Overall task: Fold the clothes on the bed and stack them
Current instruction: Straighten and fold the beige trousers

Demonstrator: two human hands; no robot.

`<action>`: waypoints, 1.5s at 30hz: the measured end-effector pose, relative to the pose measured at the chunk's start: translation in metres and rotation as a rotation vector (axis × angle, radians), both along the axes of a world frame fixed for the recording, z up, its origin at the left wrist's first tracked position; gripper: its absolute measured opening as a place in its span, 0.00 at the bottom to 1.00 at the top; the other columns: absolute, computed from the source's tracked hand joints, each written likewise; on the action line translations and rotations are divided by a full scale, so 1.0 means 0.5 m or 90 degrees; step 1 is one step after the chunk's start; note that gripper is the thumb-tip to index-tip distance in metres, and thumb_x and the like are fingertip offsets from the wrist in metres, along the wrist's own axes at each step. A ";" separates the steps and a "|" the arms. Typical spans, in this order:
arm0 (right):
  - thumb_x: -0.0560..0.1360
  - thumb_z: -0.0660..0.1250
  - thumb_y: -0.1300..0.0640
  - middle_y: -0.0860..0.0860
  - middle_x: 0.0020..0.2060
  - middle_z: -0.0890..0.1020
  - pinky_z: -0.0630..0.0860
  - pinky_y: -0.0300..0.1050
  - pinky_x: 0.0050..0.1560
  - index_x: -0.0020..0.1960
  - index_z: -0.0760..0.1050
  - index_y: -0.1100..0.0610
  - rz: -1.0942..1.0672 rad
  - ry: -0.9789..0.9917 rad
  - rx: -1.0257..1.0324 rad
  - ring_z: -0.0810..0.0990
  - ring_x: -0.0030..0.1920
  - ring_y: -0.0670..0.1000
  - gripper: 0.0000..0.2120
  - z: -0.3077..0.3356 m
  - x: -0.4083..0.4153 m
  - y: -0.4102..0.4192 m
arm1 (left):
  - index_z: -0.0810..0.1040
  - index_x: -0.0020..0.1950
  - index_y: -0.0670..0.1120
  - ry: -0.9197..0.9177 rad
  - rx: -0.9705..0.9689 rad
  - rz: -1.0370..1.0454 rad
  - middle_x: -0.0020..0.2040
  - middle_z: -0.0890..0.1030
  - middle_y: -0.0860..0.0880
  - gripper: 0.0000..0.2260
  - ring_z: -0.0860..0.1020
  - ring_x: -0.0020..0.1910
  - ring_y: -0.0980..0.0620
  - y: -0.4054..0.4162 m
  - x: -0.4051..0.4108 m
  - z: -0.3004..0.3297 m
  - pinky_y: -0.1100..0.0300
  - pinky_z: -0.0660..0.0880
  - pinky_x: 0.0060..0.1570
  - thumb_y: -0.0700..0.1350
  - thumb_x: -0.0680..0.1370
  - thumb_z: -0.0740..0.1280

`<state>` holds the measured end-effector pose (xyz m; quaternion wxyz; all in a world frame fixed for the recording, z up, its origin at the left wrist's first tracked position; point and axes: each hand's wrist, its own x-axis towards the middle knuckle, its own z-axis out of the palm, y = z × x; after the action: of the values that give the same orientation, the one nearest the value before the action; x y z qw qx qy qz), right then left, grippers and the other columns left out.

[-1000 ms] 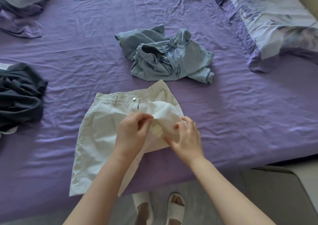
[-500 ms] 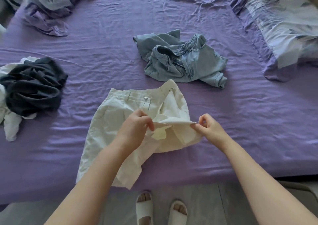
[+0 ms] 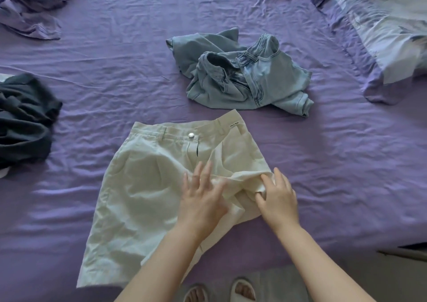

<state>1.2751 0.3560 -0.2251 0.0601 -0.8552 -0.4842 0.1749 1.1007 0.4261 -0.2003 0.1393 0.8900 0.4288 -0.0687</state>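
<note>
Cream shorts (image 3: pixel 143 186) lie front up on the purple bed sheet (image 3: pixel 335 163), waistband away from me, with the right leg bunched up. My left hand (image 3: pixel 201 197) presses flat on the middle of the shorts with fingers spread. My right hand (image 3: pixel 277 197) rests on the rumpled right leg, fingers mostly straight, the thumb near a fold. Beyond the shorts lies a crumpled light blue denim garment (image 3: pixel 242 75). A dark navy garment (image 3: pixel 23 121) sits in a heap at the left edge.
A purple patterned pillow (image 3: pixel 381 29) lies at the right, and rumpled purple bedding (image 3: pixel 30 8) at the far left. The bed's near edge runs below the shorts; my feet in white slippers (image 3: pixel 219 290) stand on the floor there.
Both hands let go of the pinched fold of the right leg and lowered it onto the bed. My left hand now lies flat on the shorts. The view shifted.
</note>
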 end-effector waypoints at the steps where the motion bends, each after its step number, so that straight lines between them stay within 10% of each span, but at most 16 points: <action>1: 0.74 0.64 0.58 0.59 0.72 0.64 0.62 0.52 0.68 0.63 0.74 0.54 -0.009 0.016 0.041 0.60 0.72 0.57 0.18 0.006 0.008 -0.001 | 0.79 0.56 0.55 -0.035 0.034 -0.074 0.72 0.67 0.39 0.24 0.64 0.71 0.37 0.002 -0.007 0.006 0.35 0.64 0.65 0.54 0.62 0.77; 6: 0.72 0.67 0.68 0.58 0.63 0.74 0.67 0.46 0.59 0.53 0.83 0.55 -0.034 0.092 0.199 0.70 0.63 0.60 0.14 0.047 0.058 -0.016 | 0.79 0.31 0.48 -0.195 0.009 -0.105 0.53 0.81 0.43 0.13 0.79 0.56 0.38 0.011 -0.048 0.041 0.49 0.80 0.45 0.40 0.57 0.82; 15: 0.74 0.58 0.67 0.57 0.42 0.80 0.78 0.51 0.37 0.46 0.78 0.52 -0.219 0.144 0.099 0.78 0.40 0.59 0.14 0.114 0.145 -0.080 | 0.81 0.44 0.51 -0.300 -0.174 -0.013 0.67 0.66 0.54 0.02 0.69 0.62 0.58 0.010 -0.133 0.136 0.67 0.67 0.57 0.47 0.73 0.72; 21: 0.74 0.57 0.71 0.62 0.51 0.79 0.80 0.53 0.39 0.51 0.73 0.58 -0.467 0.317 0.186 0.80 0.39 0.58 0.12 0.119 0.123 -0.118 | 0.75 0.43 0.60 -0.271 -0.318 -0.100 0.60 0.69 0.62 0.07 0.71 0.54 0.69 -0.026 -0.138 0.166 0.72 0.67 0.54 0.48 0.74 0.71; 27: 0.73 0.60 0.68 0.59 0.59 0.74 0.67 0.43 0.45 0.65 0.66 0.59 -0.329 0.248 -0.010 0.73 0.52 0.58 0.21 0.093 0.071 -0.160 | 0.73 0.37 0.58 -0.259 -0.405 -0.074 0.51 0.75 0.58 0.09 0.75 0.49 0.61 -0.069 -0.154 0.177 0.64 0.73 0.53 0.52 0.70 0.74; 34: 0.74 0.55 0.67 0.52 0.49 0.69 0.70 0.49 0.41 0.53 0.64 0.54 -0.145 0.023 -0.092 0.72 0.42 0.58 0.11 0.104 0.105 -0.238 | 0.72 0.36 0.55 -0.179 -0.365 -0.038 0.41 0.76 0.58 0.11 0.72 0.40 0.62 -0.151 -0.148 0.163 0.63 0.72 0.46 0.57 0.71 0.71; 37: 0.73 0.59 0.66 0.52 0.53 0.72 0.67 0.46 0.42 0.56 0.65 0.53 0.028 -0.116 -0.155 0.73 0.48 0.56 0.14 0.108 0.110 -0.245 | 0.76 0.54 0.58 -0.196 -0.431 0.003 0.53 0.79 0.57 0.09 0.73 0.42 0.66 -0.223 -0.103 0.126 0.66 0.70 0.50 0.49 0.75 0.68; 40: 0.71 0.59 0.68 0.51 0.62 0.69 0.68 0.46 0.54 0.66 0.64 0.52 0.141 -0.098 -0.119 0.68 0.62 0.55 0.26 0.088 0.086 -0.246 | 0.63 0.72 0.56 -0.153 -0.410 -0.001 0.69 0.70 0.53 0.23 0.67 0.67 0.57 -0.274 -0.065 0.072 0.61 0.64 0.66 0.46 0.77 0.62; 45: 0.72 0.57 0.68 0.52 0.77 0.46 0.49 0.54 0.74 0.76 0.49 0.45 0.367 -0.052 -0.219 0.44 0.76 0.55 0.38 0.038 0.001 -0.241 | 0.63 0.71 0.55 0.012 -0.197 0.027 0.78 0.53 0.51 0.19 0.45 0.77 0.48 -0.286 -0.061 0.015 0.46 0.46 0.73 0.55 0.81 0.54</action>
<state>1.2759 0.2357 -0.2062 -0.1564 -0.6871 -0.6715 0.2291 1.0701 0.2832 -0.1930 0.2725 0.8478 0.4331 -0.1393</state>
